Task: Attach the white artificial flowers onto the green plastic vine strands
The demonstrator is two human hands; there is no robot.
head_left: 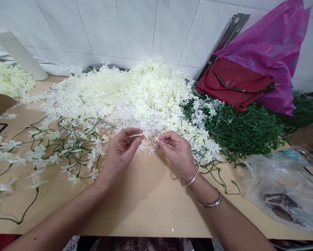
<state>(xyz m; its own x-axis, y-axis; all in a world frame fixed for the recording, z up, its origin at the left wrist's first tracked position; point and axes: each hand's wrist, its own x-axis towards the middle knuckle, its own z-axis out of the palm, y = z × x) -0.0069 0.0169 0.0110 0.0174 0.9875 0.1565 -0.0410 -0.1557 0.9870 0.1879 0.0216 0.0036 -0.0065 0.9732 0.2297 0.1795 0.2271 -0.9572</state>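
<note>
My left hand (122, 150) is over the table in front of the flower pile, thumb and fingertips curled close together. Whatever lies between them is too small to make out. Facing it, my right hand (176, 150) pinches a small white stamen piece (151, 149) between thumb and forefinger; its thin strands hang close to the pile. The two hands are a short gap apart. Just behind them are loose white stamens (127, 113) and a big heap of cream-white artificial petals (156, 82). Left of my left hand lie white flowers joined on green plastic stems (75, 139).
A heap of green plastic stems (247, 130) lies to the right, under a red handbag (237, 83) and a purple plastic bag (268, 52). Nearer is a clear plastic bag (284, 188). A white roll (20, 55) leans at the back left. A tiled wall (135, 28) closes off the back.
</note>
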